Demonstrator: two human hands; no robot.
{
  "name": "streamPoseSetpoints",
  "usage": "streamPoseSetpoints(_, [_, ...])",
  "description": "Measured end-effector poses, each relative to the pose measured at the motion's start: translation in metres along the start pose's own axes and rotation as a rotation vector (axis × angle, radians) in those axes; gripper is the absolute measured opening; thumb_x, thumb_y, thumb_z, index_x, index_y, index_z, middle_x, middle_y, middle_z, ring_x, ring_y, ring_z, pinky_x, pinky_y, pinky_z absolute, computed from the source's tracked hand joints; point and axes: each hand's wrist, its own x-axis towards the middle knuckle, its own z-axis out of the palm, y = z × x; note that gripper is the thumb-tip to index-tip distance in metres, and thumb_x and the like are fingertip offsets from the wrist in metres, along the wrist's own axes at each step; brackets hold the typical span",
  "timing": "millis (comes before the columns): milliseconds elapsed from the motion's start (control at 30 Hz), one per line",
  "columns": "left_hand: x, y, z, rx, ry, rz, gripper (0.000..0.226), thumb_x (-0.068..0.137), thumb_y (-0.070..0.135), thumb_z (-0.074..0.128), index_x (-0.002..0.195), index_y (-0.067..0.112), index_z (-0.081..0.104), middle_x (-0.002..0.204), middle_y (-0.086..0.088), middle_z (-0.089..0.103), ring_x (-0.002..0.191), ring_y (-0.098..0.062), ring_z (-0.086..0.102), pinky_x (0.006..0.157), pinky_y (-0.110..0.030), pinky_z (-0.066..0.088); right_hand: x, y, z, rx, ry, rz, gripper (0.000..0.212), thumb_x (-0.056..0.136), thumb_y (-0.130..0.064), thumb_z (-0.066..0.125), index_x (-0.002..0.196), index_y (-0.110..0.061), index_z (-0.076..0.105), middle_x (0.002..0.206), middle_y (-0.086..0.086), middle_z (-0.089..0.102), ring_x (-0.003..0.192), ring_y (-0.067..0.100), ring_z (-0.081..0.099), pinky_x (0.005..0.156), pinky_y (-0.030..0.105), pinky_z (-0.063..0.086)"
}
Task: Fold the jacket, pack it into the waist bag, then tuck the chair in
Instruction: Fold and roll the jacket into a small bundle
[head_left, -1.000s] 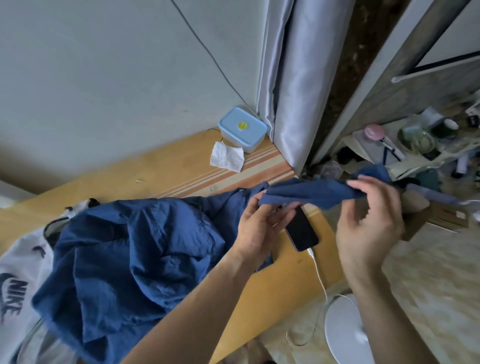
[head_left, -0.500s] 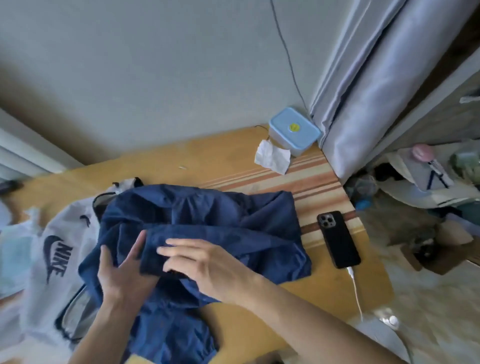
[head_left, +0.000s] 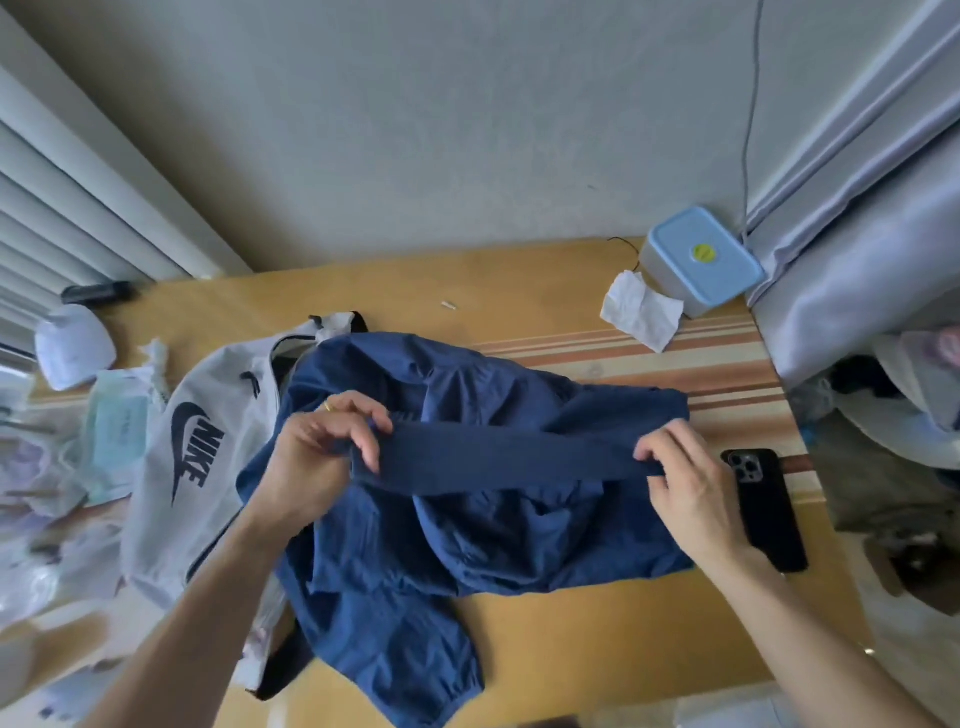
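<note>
Since half a second ago both hands have parted along the jacket's ribbed band, which now stretches taut between them, and the view has swung left to take in more of the window side. At far left, grey slatted blinds (head_left: 62, 208) meet the plain wall, and below them loose papers and plastic wrappings (head_left: 111, 421) crowd the wooden surface (head_left: 597, 649). The grey waist bag (head_left: 208, 441) lies just right of that clutter, its right side under the blue jacket (head_left: 493, 530), which is spread crumpled across the middle of the surface. The left hand (head_left: 317, 457) has its grip clamped on one end of the band, fingers curled around it; the right hand (head_left: 691, 483) pinches the other end between thumb and fingers. Just beside the right hand a black phone (head_left: 769, 509) lies flat near the surface's right edge. Further back, a crumpled tissue (head_left: 641, 317) touches a blue-lidded box (head_left: 701, 260) against the wall, next to a pale curtain (head_left: 857, 218). Bare wood lies open in front of the jacket toward the near edge, and behind it up to the wall.
</note>
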Motion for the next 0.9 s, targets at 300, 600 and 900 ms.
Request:
streamPoseSetpoints(300, [-0.026, -0.068, 0.002, 0.927, -0.228, -0.067, 0.039, 0.067, -0.001, 0.066, 0.083, 0.031, 0.08, 0.139, -0.012, 0.064, 0.13, -0.036, 0.057, 0.104, -0.047, 0.047, -0.041, -0.001, 0.035, 0.002, -0.316, -0.001, 0.031, 0.076, -0.007, 0.073, 0.106, -0.016, 0.073, 0.122, -0.003, 0.057, 0.102, 0.026, 0.064, 0.079, 0.035, 0.056])
streamPoseSetpoints(600, [-0.05, -0.08, 0.043, 0.983, 0.1, -0.309, 0.058, 0.1, 0.046, 0.047, 0.153, 0.023, 0.045, 0.159, -0.011, 0.044, 0.147, -0.031, 0.039, 0.119, -0.045, 0.034, 0.007, -0.065, 0.073, -0.188, -0.557, 0.118, 0.057, 0.093, -0.035, 0.068, 0.142, -0.01, 0.055, 0.145, 0.02, 0.055, 0.132, 0.042, 0.054, 0.105, 0.051, 0.05])
streamPoseSetpoints(900, [-0.099, -0.09, -0.011, 0.572, 0.507, -0.93, 0.061, 0.079, 0.044, 0.075, 0.128, 0.018, 0.049, 0.129, -0.008, 0.065, 0.122, -0.034, 0.058, 0.09, -0.044, 0.049, -0.083, -0.198, 0.102, 0.098, -0.832, 0.187, 0.042, 0.088, -0.063, 0.06, 0.107, -0.026, 0.06, 0.103, -0.01, 0.067, 0.101, 0.017, 0.068, 0.074, 0.031, 0.05])
